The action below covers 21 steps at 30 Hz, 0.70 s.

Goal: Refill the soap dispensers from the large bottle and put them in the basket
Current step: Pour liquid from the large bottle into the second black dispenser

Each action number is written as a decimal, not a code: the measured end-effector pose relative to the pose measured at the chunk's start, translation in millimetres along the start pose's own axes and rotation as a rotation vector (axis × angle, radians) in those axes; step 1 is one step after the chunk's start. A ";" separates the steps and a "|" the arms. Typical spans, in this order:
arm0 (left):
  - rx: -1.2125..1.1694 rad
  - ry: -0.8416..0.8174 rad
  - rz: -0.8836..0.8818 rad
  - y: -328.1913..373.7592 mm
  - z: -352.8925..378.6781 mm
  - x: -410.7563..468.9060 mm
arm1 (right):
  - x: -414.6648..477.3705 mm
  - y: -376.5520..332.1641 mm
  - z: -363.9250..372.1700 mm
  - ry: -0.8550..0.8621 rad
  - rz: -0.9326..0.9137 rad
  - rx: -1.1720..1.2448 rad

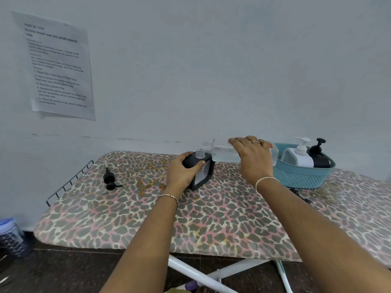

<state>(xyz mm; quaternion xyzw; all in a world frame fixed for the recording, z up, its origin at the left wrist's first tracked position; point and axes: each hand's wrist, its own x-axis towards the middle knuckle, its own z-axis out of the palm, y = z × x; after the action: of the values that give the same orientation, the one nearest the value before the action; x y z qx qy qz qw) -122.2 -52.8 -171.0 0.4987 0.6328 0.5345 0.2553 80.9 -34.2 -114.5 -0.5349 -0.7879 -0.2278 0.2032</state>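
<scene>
**Soap refill under way at a leopard-print board**

A person stood at a leopard-print ironing board (211,218) set against a pale wall, both bare arms stretched forward. The left hand (184,170) gripped a black square soap dispenser (204,174) standing on the board, fingers over its shoulder and thumb pressed to its front face. The dispenser's clear threaded neck (199,153) stood uncapped.

The right hand (254,157) came down from above onto a large clear plastic bottle (224,153), fingers curled round its body. It held the bottle tipped nearly level, with the mouth just above and beside the open neck. Whether liquid was running could not be made out.

To the right, near the wall, a teal woven-pattern plastic basket (300,178) sat on the board. It held a white pump dispenser (298,157) and a black pump dispenser (319,157), both upright and side by side.

A black pump head (110,178) with its tube lay on the board well to the left, near a wire rack (67,182) at the board's end. A small dark object (300,194), too unclear to name, lay on the cover in front of the basket.

A printed paper sheet (59,66) hung on the wall at upper left. A blue-lidded jar (10,235) stood on the floor at lower left.
</scene>
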 end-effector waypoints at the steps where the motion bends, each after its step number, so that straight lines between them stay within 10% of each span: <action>1: 0.000 0.001 -0.002 0.3 0.0 -0.2 | 0.7 0.4 0.5 0.006 -0.004 -0.003; 21: -0.016 0.002 -0.012 2.1 -1.2 -2.3 | 9.2 4.3 -2.0 0.026 -0.093 -0.056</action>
<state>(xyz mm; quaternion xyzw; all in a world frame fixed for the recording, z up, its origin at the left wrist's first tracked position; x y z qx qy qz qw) -121.7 -55.5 -169.2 0.4921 0.6319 0.5385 0.2618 81.8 -27.0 -107.0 -0.5000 -0.8026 -0.2660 0.1874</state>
